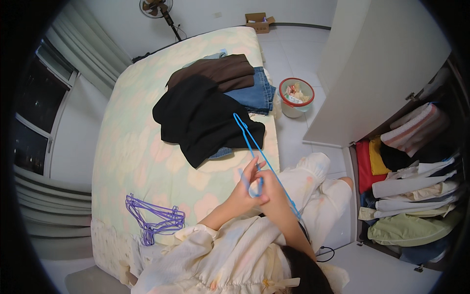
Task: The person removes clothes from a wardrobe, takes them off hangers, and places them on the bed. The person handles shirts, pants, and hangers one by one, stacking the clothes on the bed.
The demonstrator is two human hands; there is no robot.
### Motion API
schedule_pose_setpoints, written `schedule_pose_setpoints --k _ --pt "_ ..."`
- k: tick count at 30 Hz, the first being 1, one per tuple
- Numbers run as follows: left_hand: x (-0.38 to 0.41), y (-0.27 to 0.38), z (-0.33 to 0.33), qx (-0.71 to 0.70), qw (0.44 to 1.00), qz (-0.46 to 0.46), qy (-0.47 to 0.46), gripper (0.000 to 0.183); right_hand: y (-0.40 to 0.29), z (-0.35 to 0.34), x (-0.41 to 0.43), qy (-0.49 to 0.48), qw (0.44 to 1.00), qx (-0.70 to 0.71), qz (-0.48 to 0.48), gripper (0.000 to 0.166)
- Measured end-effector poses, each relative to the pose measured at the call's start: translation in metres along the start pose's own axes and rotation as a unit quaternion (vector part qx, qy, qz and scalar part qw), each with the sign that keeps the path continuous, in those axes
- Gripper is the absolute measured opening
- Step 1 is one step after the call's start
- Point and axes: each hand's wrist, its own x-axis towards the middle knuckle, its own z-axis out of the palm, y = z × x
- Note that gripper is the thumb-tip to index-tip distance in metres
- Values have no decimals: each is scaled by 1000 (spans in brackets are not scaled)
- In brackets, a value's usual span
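A blue clothes hanger [270, 158] slants across my lap, its far end above the edge of a black garment [205, 114]. Both hands meet at the blurred hook in the hanger's middle. My right hand [271, 185] grips the hanger there, with the fingers bent around it. Against it, my left hand [243, 189] has its thumb and fingers about the hook; its exact grip is blurred. The black garment lies spread on the bed, partly over a brown garment [220, 70] and blue denim [253, 93].
Several purple hangers [156, 217] lie bunched on the floral bedspread [121, 147] to my left. A red-rimmed bin [296, 97] stands beside the bed. On my right is an open wardrobe with hanging clothes [411, 191] and a door [367, 81]. Farther off are a fan [156, 7] and a cardboard box [258, 26].
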Motion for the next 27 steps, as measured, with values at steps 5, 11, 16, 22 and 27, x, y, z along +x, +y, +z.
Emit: schedule_pose_setpoints --k 5,11,16,22,27 --pt "1 -18 -28 -143 969 -68 188 37 -1 33 1 -63 988 -5 -139 50" --pt "-21 -19 -178 -93 824 16 558 27 17 18 -10 -64 998 8 -24 49" --pt "-172 -74 -351 -64 728 -69 679 36 41 3 -18 -31 996 58 55 43" --pt "-261 -141 -372 89 617 -324 712 37 58 1 -16 -6 992 90 92 39" --pt "-232 -173 -327 302 510 -475 651 38 72 -2 -19 14 991 87 100 36"
